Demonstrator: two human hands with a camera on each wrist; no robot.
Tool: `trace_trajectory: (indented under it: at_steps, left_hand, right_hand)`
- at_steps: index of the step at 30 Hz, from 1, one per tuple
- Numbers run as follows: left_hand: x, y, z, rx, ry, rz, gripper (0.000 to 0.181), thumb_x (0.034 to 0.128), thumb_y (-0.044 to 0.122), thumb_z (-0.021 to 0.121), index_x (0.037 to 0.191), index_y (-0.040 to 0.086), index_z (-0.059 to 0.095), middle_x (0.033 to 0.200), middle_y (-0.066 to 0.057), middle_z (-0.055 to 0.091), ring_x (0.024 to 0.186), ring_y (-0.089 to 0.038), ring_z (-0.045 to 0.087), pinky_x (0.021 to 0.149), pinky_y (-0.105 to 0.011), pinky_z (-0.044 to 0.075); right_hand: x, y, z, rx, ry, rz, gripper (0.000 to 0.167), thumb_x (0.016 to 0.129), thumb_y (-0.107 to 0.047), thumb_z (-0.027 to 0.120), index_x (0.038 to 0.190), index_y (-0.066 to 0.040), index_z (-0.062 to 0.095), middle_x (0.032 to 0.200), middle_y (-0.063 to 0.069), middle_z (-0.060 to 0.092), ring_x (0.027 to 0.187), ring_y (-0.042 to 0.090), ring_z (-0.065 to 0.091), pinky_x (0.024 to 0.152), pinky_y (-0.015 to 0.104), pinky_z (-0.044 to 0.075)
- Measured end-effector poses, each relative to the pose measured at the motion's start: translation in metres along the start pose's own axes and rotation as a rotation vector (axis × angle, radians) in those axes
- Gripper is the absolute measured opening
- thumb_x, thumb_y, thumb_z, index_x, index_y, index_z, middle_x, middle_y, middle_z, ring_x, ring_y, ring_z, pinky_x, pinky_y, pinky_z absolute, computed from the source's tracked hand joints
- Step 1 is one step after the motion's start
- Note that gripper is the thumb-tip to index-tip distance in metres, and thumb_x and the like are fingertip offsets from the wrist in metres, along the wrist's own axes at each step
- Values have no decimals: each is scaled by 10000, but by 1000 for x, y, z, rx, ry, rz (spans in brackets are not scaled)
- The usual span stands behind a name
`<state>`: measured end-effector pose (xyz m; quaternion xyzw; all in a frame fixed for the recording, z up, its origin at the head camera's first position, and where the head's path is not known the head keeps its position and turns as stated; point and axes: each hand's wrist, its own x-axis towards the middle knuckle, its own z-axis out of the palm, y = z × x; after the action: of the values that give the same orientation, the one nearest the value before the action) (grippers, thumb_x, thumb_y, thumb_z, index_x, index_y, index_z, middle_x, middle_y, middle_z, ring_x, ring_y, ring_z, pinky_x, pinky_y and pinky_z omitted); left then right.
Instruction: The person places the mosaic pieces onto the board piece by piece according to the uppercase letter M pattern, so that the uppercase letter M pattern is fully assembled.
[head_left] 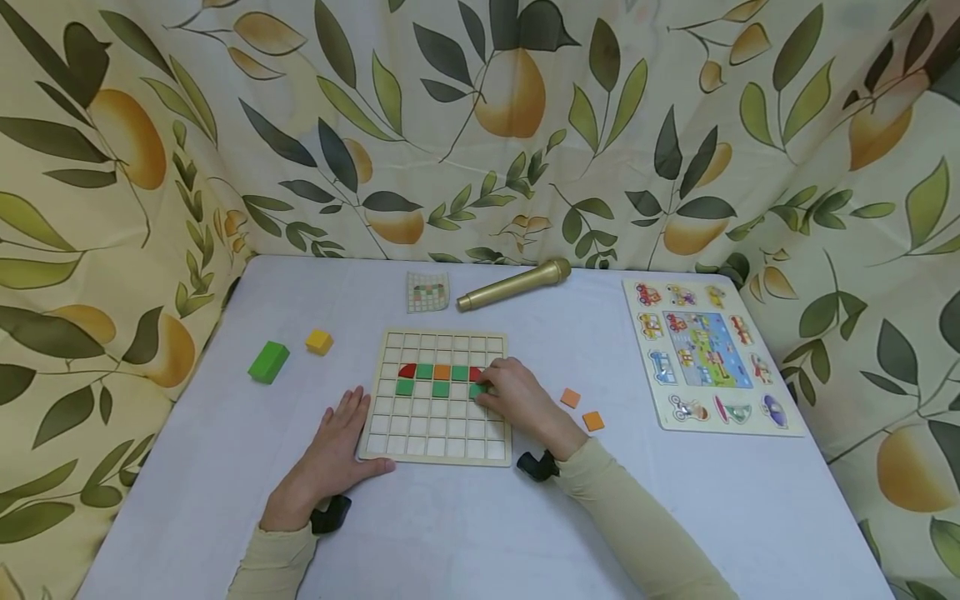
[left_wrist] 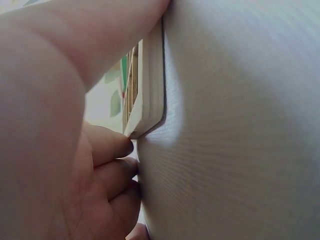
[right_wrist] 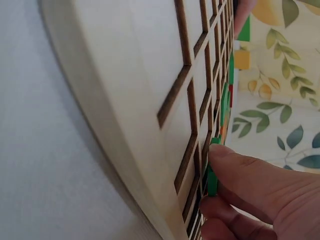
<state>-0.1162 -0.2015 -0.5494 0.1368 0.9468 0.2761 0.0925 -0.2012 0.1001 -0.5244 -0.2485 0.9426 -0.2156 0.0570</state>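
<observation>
A pale wooden grid board (head_left: 433,427) lies on the table, with red, green and orange tiles in two of its rows. My right hand (head_left: 521,404) is over the board's right side. In the right wrist view its thumb and finger pinch a green square tile (right_wrist: 212,181), tilted at the grid cells. My left hand (head_left: 336,450) rests at the board's near left corner, fingers stretched along the left edge and thumb by the near edge. In the left wrist view a fingertip touches the board's corner (left_wrist: 152,95). Two loose orange tiles (head_left: 593,421) lie right of my right hand.
At the left stand a green block (head_left: 268,362) and a yellow block (head_left: 318,342). Behind the board lie a small pattern card (head_left: 427,292) and a gold microphone (head_left: 513,285). A picture puzzle board (head_left: 731,421) lies at the right. Patterned cloth (head_left: 450,167) hangs behind the table.
</observation>
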Motion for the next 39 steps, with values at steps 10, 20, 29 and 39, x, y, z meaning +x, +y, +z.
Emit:
trace_trajectory:
  at_steps: [10, 20, 29, 39]
  left_hand:
    - [-1, -1, 1, 4, 3, 8, 1108, 759, 467, 817, 1492, -112, 221, 1574, -256, 145, 1450, -408, 74, 1121, -600, 73]
    - [0, -2, 0, -1, 2, 11, 1112, 762, 471, 813, 1497, -107, 211, 1580, -249, 136, 1453, -400, 63, 1124, -591, 65]
    - [-1, -2, 0, -3, -3, -1, 1118, 760, 468, 816, 1497, -109, 204, 1580, -250, 129, 1451, -405, 62, 1123, -595, 63]
    - [0, -3, 2, 13, -3, 3, 1127, 755, 488, 812, 1502, -98, 205, 1584, -239, 129, 1454, -394, 65, 1125, -589, 75]
  right_hand:
    - [-6, 4, -4, 57, 4, 50, 313, 861, -229, 772, 1117, -60, 708, 974, 10, 649, 920, 183, 541, 802, 320, 466]
    - [-42, 46, -23, 39, 121, 113, 296, 841, -171, 781, 1080, -11, 711, 938, 52, 644, 897, 227, 552, 783, 378, 464]
    - [-74, 76, -37, 8, 133, 200, 359, 811, -188, 814, 1086, 17, 708, 932, 89, 643, 845, 243, 530, 708, 366, 446]
    - [-87, 86, -36, 22, 111, 227, 246, 831, -135, 794, 1022, 4, 727, 945, 65, 627, 891, 266, 543, 773, 415, 459]
